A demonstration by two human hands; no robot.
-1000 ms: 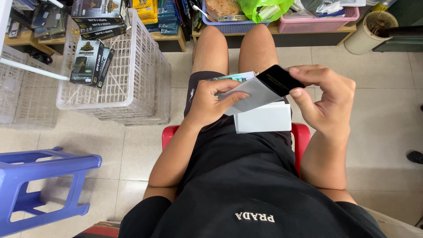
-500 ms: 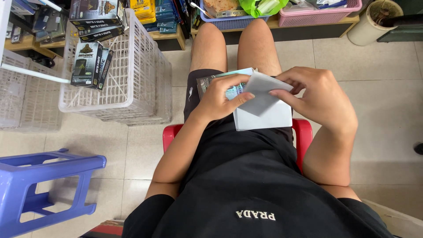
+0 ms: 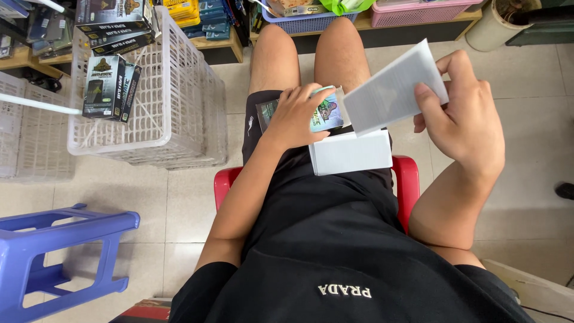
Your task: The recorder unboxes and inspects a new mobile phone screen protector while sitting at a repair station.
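- Grey sleeve (image 3: 388, 93): I saw it pinched in my right hand (image 3: 460, 119), lifted above the lap.
- Printed box (image 3: 323, 113): my left hand (image 3: 296, 116) gripped it beside the white stack (image 3: 350, 152).

A pale grey flat sleeve (image 3: 391, 90) is held tilted above the lap. A printed packet (image 3: 326, 113) (green and blue picture) lies on the thighs, beside a white stack (image 3: 351, 153).

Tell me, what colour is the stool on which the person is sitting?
The stool is red; its edges show on both sides of the lap in the head view.
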